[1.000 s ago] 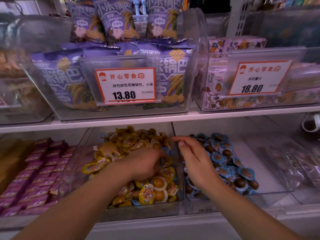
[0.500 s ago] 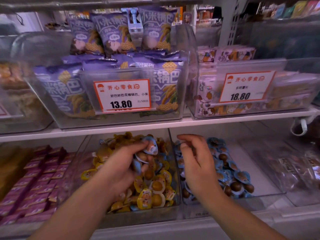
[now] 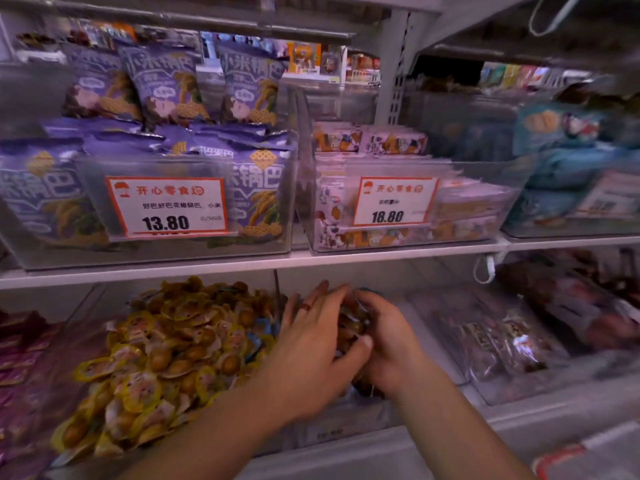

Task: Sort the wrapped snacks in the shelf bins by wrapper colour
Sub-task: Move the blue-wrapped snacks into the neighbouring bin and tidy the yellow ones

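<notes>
The left hand [image 3: 311, 344] has crossed from the yellow bin [image 3: 104, 296] to the blue bin [image 3: 408, 306], fingers spread over snacks [image 3: 348, 329] that the right hand [image 3: 388, 341] cups — grasp unclear (motion blur). Best release low, so none bounce back — blue strays [image 3: 258, 342] remain among the yellow.

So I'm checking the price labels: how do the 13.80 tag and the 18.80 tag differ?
The 13.80 tag fronts the bin of purple bags; the 18.80 tag fronts the bin of pale patterned packets. The 13.80 tag looks larger and sits left; the 18.80 tag looks smaller, tilted, to its right. Both are white with an orange border and logo.
</notes>
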{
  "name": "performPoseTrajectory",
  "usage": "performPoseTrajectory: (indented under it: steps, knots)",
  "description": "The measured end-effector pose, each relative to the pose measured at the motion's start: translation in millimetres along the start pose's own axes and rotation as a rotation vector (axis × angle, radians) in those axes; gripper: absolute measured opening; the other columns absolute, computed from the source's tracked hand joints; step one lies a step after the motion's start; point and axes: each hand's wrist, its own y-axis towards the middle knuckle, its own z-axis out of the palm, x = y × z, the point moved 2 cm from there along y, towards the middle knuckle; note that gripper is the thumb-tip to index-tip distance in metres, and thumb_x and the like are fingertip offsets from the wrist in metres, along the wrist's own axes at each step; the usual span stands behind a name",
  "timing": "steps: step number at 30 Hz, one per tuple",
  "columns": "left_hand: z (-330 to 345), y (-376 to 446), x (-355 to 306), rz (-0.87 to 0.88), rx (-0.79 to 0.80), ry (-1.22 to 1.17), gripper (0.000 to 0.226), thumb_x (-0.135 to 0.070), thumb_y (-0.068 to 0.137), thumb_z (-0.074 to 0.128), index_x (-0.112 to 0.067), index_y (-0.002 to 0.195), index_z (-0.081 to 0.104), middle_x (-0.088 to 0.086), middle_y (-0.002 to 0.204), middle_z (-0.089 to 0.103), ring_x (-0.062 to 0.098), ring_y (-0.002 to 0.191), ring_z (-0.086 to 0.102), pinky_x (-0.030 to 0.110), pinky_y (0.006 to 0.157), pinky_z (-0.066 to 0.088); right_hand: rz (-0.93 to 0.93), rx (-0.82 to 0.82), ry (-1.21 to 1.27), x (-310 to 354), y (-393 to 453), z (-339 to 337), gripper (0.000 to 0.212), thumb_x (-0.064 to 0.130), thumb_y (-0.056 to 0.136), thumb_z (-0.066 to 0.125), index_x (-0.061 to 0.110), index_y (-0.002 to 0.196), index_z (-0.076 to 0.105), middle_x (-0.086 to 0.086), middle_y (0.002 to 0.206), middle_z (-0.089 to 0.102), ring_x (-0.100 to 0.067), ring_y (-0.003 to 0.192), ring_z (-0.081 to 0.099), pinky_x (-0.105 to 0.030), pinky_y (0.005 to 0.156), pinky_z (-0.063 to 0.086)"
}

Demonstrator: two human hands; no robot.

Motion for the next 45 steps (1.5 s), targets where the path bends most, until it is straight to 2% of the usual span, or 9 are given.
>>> performPoseTrajectory:
  steps: [3, 7, 10, 13, 17, 21, 28, 34, 45]
  knots:
    - [-21.1, -18.2, 29.7, -0.049, -0.137, -0.223, 0.049, -0.059, 0.094, 0.043, -0.042, 0.140, 0.041, -0.022, 0.143, 0.043, -0.006, 0.134, 0.034, 0.024, 0.112, 0.032, -0.152, -0.161, -0.332, 20.8, 27.3, -25.0, 0.015, 0.017, 0.096, 0.054, 0.010, 0.092, 0.067, -0.011, 0.085, 0.068, -0.024, 0.076, 0.063, -0.031, 0.063, 0.049]
    - [-57.5, -64.3, 89.5, -0.183, -0.298, -0.240, 0.021, -0.040, 0.092, 0.053, -0.049, 0.108, 0.063, -0.032, 0.108, 0.064, -0.010, 0.097, 0.060, 0.008, 0.077, 0.047, -0.427, -0.370, -1.187, 42.5, 45.6, -45.0, 0.033, 0.026, 0.096, 0.057, 0.014, 0.126, 0.062, -0.009, 0.119, 0.065, -0.025, 0.107, 0.063, -0.023, 0.080, 0.042]
    - [-69.2, -93.0, 120.1, -0.226, -0.230, -0.118, 0.024, -0.022, 0.096, 0.060, -0.044, 0.097, 0.068, -0.028, 0.096, 0.068, -0.006, 0.081, 0.065, 0.007, 0.066, 0.047, -0.699, -0.318, -1.210, 33.1, 32.0, -27.1, 0.025, 0.019, 0.092, 0.058, 0.018, 0.115, 0.069, -0.005, 0.111, 0.073, -0.021, 0.103, 0.068, -0.029, 0.088, 0.053]
    - [-70.1, -108.5, 125.4, -0.065, -0.063, 0.184, 0.020, -0.038, 0.094, 0.051, -0.038, 0.103, 0.069, -0.025, 0.101, 0.065, -0.004, 0.098, 0.062, 0.016, 0.085, 0.043, -0.909, -0.030, -1.153, 1.7, 0.2, 26.6, 0.023, 0.031, 0.088, 0.051, 0.033, 0.102, 0.069, 0.014, 0.096, 0.072, -0.002, 0.092, 0.067, -0.016, 0.081, 0.051]
    - [-69.4, -125.7, 140.0, 0.000, 0.126, 0.307, 0.038, -0.051, 0.094, 0.040, -0.036, 0.114, 0.069, -0.017, 0.124, 0.062, 0.010, 0.131, 0.050, 0.039, 0.114, 0.030, -0.790, 0.315, -1.547, -66.9, -9.4, 89.1, 0.035, 0.029, 0.089, 0.044, 0.025, 0.120, 0.062, 0.001, 0.117, 0.063, -0.016, 0.108, 0.061, -0.030, 0.092, 0.051]
    - [-75.2, -129.6, 152.3, 0.005, 0.153, 0.240, 0.042, -0.057, 0.093, 0.039, -0.034, 0.112, 0.069, -0.016, 0.135, 0.056, 0.013, 0.140, 0.039, 0.037, 0.115, 0.030, -0.268, 0.230, -1.878, -108.8, 35.3, 123.5, 0.053, 0.026, 0.097, 0.043, 0.009, 0.146, 0.033, -0.020, 0.154, 0.028, -0.039, 0.140, 0.032, -0.041, 0.112, 0.034]
    - [-61.5, -120.2, 144.5, 0.064, 0.316, 0.200, 0.046, -0.017, 0.085, 0.047, -0.043, 0.118, 0.064, -0.020, 0.124, 0.055, 0.002, 0.129, 0.042, 0.037, 0.122, -0.003, 0.013, 0.000, -1.833, -121.6, 95.7, 113.9, 0.075, 0.045, 0.093, 0.040, 0.003, 0.152, 0.020, -0.027, 0.155, 0.028, -0.041, 0.141, 0.034, -0.043, 0.114, 0.034]
    - [-56.9, -116.2, 146.1, 0.088, 0.394, 0.294, 0.064, -0.068, 0.089, 0.013, -0.042, 0.137, 0.047, -0.011, 0.147, 0.044, 0.009, 0.150, 0.012, 0.046, 0.122, -0.006, -0.037, 0.090, -1.869, -110.9, 94.2, 114.5, 0.069, 0.058, 0.091, 0.030, 0.017, 0.145, 0.042, -0.015, 0.150, 0.044, -0.034, 0.134, 0.044, -0.041, 0.108, 0.036]
    - [-58.7, -116.9, 156.5, 0.110, 0.270, 0.252, 0.051, -0.077, 0.080, 0.048, -0.038, 0.107, 0.064, -0.017, 0.122, 0.053, 0.007, 0.144, 0.020, 0.038, 0.122, -0.006, 0.057, -0.035, -1.211, -99.2, 74.9, 114.2, 0.054, 0.035, 0.070, 0.084, 0.013, 0.116, 0.068, -0.011, 0.111, 0.071, -0.027, 0.095, 0.069, -0.036, 0.072, 0.060]
